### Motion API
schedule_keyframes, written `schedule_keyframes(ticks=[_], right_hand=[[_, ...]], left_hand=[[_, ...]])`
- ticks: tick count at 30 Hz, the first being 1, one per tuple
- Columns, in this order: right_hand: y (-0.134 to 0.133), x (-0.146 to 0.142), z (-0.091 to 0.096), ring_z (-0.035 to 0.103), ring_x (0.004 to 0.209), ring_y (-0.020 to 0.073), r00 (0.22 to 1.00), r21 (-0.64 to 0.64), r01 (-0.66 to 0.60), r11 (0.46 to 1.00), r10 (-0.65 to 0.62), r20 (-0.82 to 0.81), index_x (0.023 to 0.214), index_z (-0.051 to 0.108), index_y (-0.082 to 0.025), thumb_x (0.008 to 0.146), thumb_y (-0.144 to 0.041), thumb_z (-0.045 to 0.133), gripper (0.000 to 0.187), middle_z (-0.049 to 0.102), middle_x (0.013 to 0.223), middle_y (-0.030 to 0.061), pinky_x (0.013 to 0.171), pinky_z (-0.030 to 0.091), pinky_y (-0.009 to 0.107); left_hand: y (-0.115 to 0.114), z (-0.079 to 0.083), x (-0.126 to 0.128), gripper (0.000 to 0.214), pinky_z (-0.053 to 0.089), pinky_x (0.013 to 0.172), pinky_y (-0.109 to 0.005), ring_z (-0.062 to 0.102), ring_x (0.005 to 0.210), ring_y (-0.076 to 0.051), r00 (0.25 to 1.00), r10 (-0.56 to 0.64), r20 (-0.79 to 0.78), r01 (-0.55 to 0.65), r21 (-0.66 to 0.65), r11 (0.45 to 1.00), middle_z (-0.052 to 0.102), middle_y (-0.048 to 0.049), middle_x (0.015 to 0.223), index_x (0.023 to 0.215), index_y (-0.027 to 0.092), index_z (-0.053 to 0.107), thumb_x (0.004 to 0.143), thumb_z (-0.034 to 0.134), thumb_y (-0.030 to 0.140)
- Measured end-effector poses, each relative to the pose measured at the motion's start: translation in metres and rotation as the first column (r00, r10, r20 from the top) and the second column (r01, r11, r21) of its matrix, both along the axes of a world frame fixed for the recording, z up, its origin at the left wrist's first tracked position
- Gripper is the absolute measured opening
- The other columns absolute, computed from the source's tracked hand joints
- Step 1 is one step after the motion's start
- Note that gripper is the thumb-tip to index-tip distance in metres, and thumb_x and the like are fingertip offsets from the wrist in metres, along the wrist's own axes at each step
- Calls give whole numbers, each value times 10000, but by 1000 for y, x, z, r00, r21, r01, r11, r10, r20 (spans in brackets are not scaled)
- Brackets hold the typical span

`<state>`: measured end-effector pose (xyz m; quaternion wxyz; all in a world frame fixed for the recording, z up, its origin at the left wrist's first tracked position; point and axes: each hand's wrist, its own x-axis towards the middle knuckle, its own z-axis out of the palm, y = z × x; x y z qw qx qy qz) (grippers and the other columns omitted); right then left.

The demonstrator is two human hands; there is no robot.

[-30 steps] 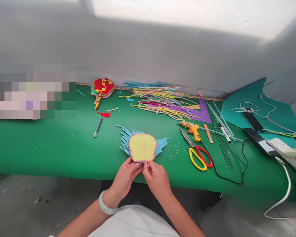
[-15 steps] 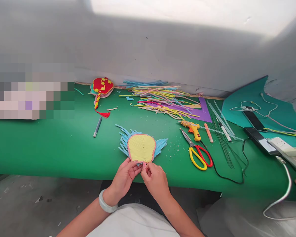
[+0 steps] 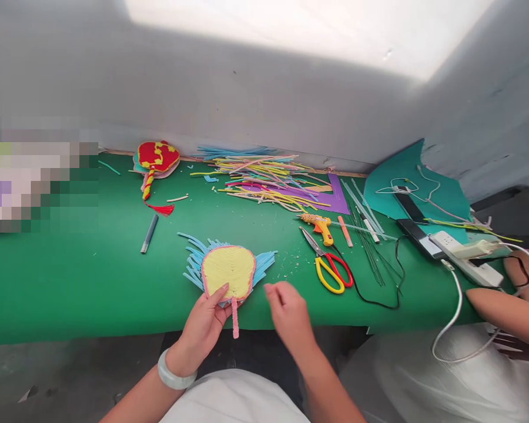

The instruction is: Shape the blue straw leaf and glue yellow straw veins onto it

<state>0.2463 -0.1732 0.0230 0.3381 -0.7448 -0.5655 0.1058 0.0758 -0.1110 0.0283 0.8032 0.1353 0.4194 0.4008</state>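
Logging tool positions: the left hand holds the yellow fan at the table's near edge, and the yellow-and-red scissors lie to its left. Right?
No. The head view shows the scissors to the right of the yellow fan, not its left. The left hand does hold it at the table edge.

A green worktop (image 3: 70,282) carries a tasselled red-and-yellow fan (image 3: 158,156) at 10 o'clock, a heap of coloured strips (image 3: 264,176) at 12, a grey pen (image 3: 149,233) at 9, and a glue gun (image 3: 320,226) above scissors (image 3: 328,267) at 3. Farther right lie a teal sheet (image 3: 441,194) and a power strip (image 3: 462,258); a co-worker's arm (image 3: 506,311) rests at 4.
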Motion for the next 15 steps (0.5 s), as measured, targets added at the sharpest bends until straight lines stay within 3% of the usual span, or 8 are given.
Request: schedule_keyframes(ticks=[3,6,10,15], right_hand=[[3,73,-8,564,893,233,944,41,275,961,-278,176,898,616,-187,973,-338,423,256,651,910,105,804,411,327],[1,138,-20,531,1053,313,866,-136,430,893,-365,341,1128,611,-144,894,-300,527,293,604,1129,195,842,404,398],[-3,182,-32,577,953,279,926,-273,343,899,-273,261,1225,580,-152,816,-308,632,441,611,1035,153,764,432,365],[-2,187,-32,593,784,194,972,-346,215,913,-167,163,1271,515,-144,801,-312,616,510,610,919,77,653,436,283]], left_hand=[[2,6,-2,386,611,834,-409,706,708,-177,1000,3,-3,-3,-56,998,735,-104,1069,1185,147,619,807,681,100],[3,9,-2,420,608,853,-425,718,761,-199,1000,11,15,-10,-66,998,717,-115,1126,1226,150,597,816,658,83],[4,9,-2,452,596,886,-435,724,835,-223,997,23,67,-18,-67,998,703,-119,1161,1268,156,571,828,645,87],[5,11,-4,444,605,852,-406,722,797,-207,994,46,97,-40,-68,997,718,-111,1101,1264,156,576,831,637,82]])
